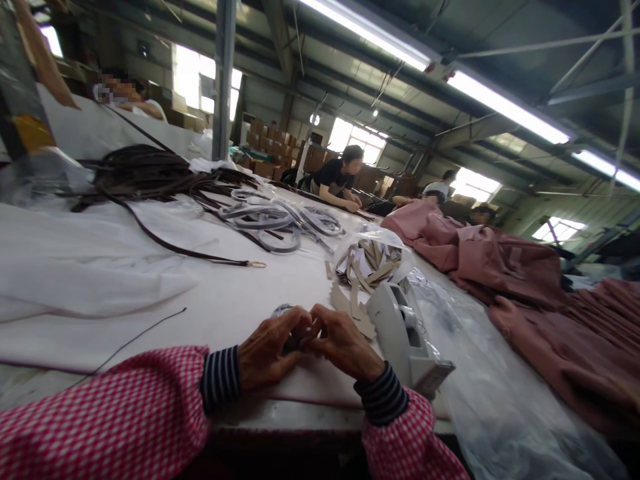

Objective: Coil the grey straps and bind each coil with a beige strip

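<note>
My left hand (273,347) is curled around a small round thing that looks like a roll of tape (283,309); only its shiny upper edge shows, and the fingers hide the rest. Thumb and fingers of my right hand (343,340) are pinched together against it, meeting the left fingertips. Both hands are just above the white table cover, near the front edge. Just right of my right hand a pale grey tape dispenser (400,330) lies tilted, with a white hub showing. Beige scrap pieces (354,308) lie behind my right hand.
Dark brown straps (145,173) are heaped at the back left, one ending in a metal clasp (257,265). Grey-white coiled strips (275,217) and a clear bag of offcuts (370,263) lie ahead. Reddish-brown material (510,260) fills the right. A person (337,180) leans over the far table.
</note>
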A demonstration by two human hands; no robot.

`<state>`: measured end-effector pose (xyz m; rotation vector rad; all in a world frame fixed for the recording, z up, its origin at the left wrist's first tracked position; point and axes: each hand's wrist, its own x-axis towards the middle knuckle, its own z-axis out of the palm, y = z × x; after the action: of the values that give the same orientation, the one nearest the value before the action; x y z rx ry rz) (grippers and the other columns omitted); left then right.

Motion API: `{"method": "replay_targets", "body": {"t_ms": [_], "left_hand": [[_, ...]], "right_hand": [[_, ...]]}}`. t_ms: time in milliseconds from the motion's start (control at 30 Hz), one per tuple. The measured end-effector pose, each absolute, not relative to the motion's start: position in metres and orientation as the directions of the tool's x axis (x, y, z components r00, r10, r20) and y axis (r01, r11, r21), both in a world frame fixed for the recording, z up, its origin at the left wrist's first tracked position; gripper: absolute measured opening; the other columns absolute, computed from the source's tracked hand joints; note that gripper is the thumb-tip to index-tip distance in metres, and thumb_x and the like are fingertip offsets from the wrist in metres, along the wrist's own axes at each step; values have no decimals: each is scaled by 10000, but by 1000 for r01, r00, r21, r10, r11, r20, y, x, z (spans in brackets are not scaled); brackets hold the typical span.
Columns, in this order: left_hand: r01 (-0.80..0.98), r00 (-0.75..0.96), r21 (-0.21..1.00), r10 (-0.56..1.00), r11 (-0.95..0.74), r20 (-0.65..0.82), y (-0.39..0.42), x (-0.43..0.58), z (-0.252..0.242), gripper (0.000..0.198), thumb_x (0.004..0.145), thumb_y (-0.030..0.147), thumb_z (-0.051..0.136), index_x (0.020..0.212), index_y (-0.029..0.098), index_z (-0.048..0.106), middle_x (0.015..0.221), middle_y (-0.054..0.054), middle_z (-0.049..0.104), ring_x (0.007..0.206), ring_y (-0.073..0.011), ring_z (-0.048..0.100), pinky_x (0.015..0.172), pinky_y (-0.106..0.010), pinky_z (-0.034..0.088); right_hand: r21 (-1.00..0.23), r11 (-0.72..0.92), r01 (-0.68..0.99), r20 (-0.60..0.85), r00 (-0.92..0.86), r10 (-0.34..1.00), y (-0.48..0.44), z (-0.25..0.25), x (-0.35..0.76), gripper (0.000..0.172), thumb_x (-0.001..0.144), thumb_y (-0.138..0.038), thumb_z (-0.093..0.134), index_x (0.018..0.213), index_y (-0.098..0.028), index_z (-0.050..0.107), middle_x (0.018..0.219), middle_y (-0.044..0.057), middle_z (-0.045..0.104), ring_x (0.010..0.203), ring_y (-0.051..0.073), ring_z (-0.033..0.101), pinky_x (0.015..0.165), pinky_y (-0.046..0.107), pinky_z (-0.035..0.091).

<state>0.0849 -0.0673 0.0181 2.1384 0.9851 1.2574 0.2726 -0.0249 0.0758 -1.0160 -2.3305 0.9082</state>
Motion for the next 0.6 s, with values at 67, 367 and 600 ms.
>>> {"method": "replay_targets", "body": {"t_ms": [67,367,600], "left_hand": [[343,316,697,776,-630,546,-68,87,18,210,876,246,640,994,236,467,895,-7,582,769,-176,568,708,-299,444],[699,320,455,810,-552,492,-59,69,17,369,781,458,812,991,221,623,1005,-55,647,998,-290,530,849,-398,392],[565,502,513,762,-647,409,-54,64,15,213,960,436,630,1009,261,740,988,-54,674,1120,-300,484,881,-375,370]], "right_hand": [[-715,537,447,110,-687,718,-22,76,272,215,745,-10,716,845,-200,725,756,-39,704,631,118,626,618,217,451],[-851,354,388,-51,-732,679,-11,70,269,158,707,-43,657,740,-153,766,704,-10,680,525,100,585,487,196,461],[-797,460,390,-68,-816,574,-6,87,270,137,821,-156,656,806,-158,792,714,10,731,561,110,645,505,175,463]]}}
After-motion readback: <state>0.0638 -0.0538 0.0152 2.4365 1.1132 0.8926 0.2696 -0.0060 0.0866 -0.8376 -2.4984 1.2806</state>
